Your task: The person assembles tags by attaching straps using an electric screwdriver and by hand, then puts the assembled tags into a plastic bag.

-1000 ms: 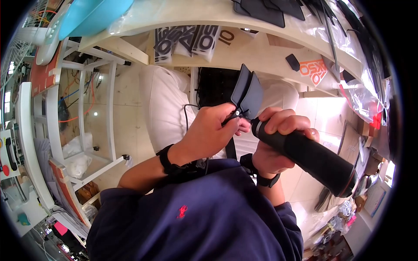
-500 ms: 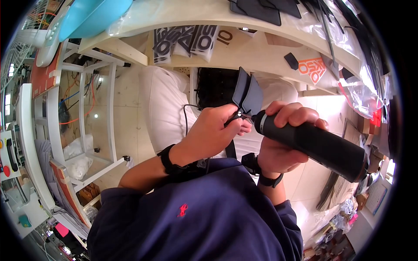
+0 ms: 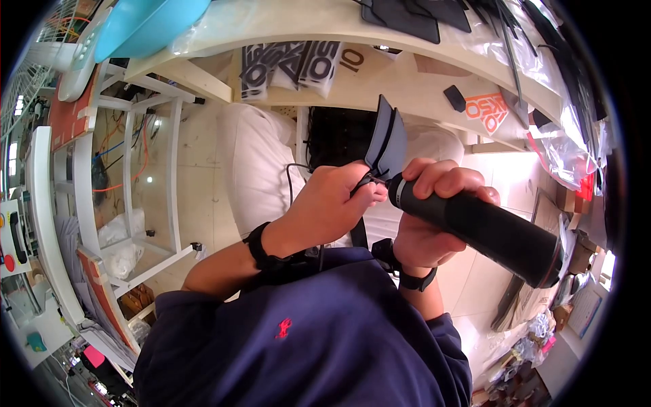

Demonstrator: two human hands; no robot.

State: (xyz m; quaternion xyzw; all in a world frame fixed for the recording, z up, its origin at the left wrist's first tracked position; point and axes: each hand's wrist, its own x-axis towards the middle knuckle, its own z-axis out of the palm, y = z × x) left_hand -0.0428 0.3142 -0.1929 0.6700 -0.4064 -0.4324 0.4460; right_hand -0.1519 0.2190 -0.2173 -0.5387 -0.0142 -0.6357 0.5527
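My right hand (image 3: 441, 203) is wrapped round a thick black cylindrical electric screwdriver (image 3: 495, 227), whose narrow end points left. That end meets a small black fitting beside the fingertips of my left hand (image 3: 336, 200). My left hand pinches the lower end of a flat dark grey folded piece (image 3: 386, 139), which stands up between my knees with its layers slightly apart. The exact contact of the screwdriver's tip is hidden by my left fingers. Both wrists carry black bands.
Ahead is a wooden bench (image 3: 285, 34) with black flat pieces (image 3: 407, 17) on top. Printed plastic packets (image 3: 319, 68) and an orange-printed label (image 3: 485, 112) lie on its lower shelf. A blue basin (image 3: 146, 27) and white metal frame (image 3: 173, 169) are left.
The screwdriver and my right hand have shifted slightly left, closer to my left fingertips. The grey folded piece has turned a little more upright and its layers sit closer together.
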